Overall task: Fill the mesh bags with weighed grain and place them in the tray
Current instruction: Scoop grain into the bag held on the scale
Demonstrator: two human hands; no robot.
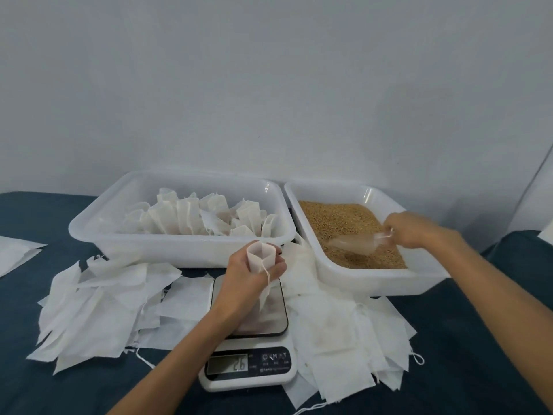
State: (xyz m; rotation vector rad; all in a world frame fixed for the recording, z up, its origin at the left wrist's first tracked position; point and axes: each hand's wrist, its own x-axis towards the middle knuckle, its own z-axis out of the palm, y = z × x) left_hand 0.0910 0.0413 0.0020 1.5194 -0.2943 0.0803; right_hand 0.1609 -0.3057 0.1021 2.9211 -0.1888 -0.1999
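Note:
My left hand [250, 275] grips a white mesh bag [259, 256] upright with its mouth open, its bottom resting on the kitchen scale [250, 348], whose display reads 26. My right hand [411, 229] holds the handle of a clear plastic scoop [356, 245] that lies in the brown grain [338, 220] inside the right white tub [371, 280]. The left white tray [98, 232] holds several filled white bags [197, 218] standing upright.
Empty flat mesh bags lie scattered on the dark blue tablecloth, left of the scale [98, 307] and right of it [344, 333]. A white sheet [15, 250] lies at the far left edge. A plain wall stands behind the tubs.

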